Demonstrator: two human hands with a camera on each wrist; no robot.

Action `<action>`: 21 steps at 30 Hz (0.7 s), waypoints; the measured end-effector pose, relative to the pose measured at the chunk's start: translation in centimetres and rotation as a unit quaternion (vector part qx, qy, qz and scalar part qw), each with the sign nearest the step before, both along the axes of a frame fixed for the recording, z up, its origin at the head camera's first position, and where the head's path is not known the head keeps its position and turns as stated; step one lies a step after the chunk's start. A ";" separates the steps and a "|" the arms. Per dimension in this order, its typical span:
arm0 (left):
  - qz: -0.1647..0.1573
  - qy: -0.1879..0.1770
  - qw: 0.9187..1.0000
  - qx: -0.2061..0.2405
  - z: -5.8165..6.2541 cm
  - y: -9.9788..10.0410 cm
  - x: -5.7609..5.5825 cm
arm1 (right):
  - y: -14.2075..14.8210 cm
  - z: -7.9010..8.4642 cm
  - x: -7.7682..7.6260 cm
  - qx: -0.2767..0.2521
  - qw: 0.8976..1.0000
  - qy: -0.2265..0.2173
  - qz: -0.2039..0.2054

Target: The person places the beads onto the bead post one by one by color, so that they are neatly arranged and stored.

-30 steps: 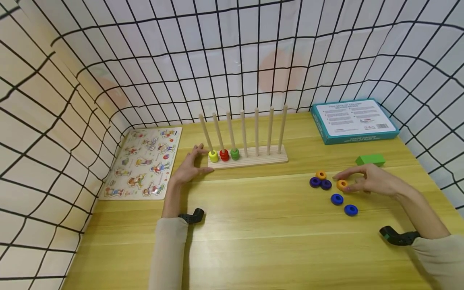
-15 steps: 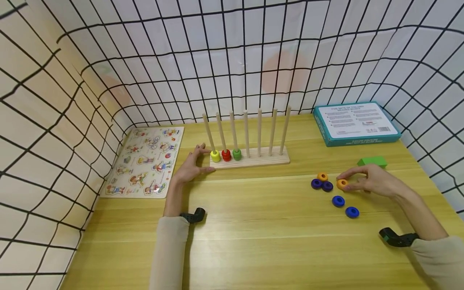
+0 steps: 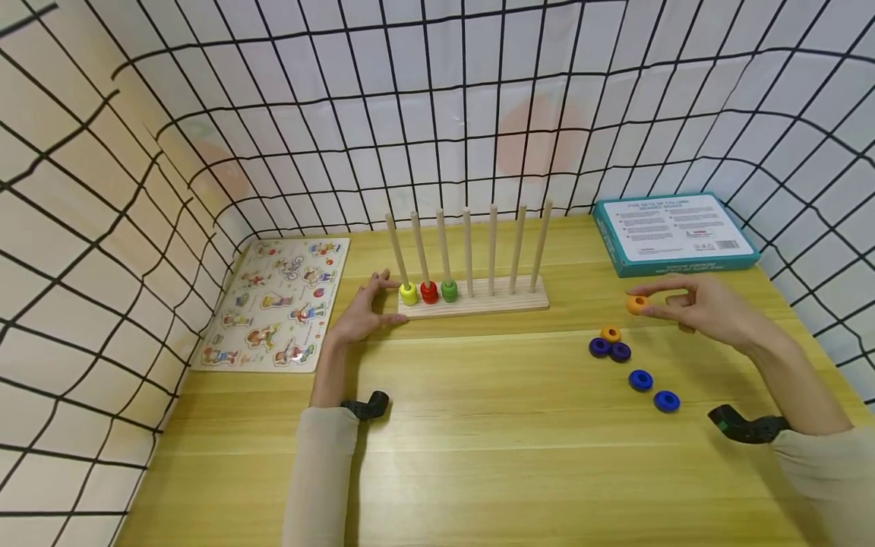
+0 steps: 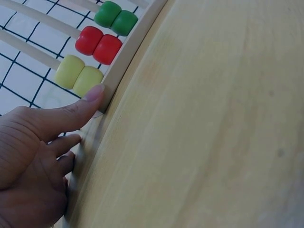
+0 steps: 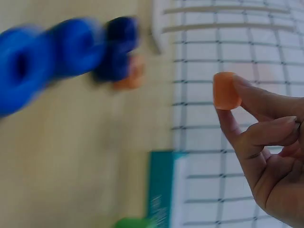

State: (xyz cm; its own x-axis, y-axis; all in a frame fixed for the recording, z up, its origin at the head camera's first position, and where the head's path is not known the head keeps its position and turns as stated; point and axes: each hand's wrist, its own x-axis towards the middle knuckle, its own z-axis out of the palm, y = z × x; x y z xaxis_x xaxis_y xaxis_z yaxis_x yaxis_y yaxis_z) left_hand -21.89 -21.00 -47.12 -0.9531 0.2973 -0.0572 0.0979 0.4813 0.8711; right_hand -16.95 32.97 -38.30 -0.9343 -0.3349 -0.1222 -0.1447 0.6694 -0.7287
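Note:
A wooden peg rack with several upright pegs stands mid-table. Yellow beads, red beads and green beads sit on its three leftmost pegs, two of each colour in the left wrist view. My left hand holds the rack's left end, thumb along the front edge and fingers toward the back. Raised off the table, my right hand pinches an orange bead between thumb and forefinger. Below it lie another orange bead, two purple beads and two blue beads.
A picture puzzle board lies at the left. At the back right is a teal box with a white printed label. Black wire mesh stands around the table's back and sides. A green block peeks into the right wrist view.
My right hand has lifted the orange bead from the table, moving it up and back, away from the other loose beads. The left hand keeps its place at the rack.

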 end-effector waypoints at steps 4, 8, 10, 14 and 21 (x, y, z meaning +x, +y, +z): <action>0.000 -0.004 1.000 -0.005 0.1 -0.1 0.0 | -2.2 2.9 -0.9 -0.012 0.999 0.046 -0.008; 0.000 -0.007 1.000 -0.009 0.0 -0.2 0.1 | -4.8 5.4 -1.9 -0.030 0.997 0.076 -0.011; -0.001 -0.003 1.000 -0.008 0.0 -0.2 0.1 | -6.1 6.4 -2.4 -0.047 0.995 0.087 -0.010; -0.004 0.003 1.000 -0.001 0.5 0.0 0.3 | -8.7 8.2 -3.5 -0.087 0.991 0.106 -0.003; 0.000 -0.003 1.000 -0.009 0.0 -0.2 0.0 | -13.4 10.1 -5.1 -0.143 0.984 0.107 0.006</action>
State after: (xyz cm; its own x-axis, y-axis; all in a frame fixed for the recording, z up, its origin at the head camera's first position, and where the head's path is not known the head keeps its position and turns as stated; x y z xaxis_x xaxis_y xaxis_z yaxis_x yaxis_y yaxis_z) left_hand -21.93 -21.19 -47.15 -0.9525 0.2970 -0.0676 0.0935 0.4965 0.8630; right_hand -22.06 19.59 -28.24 -0.9244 -0.3379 0.1771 -0.3214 0.4395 -0.8388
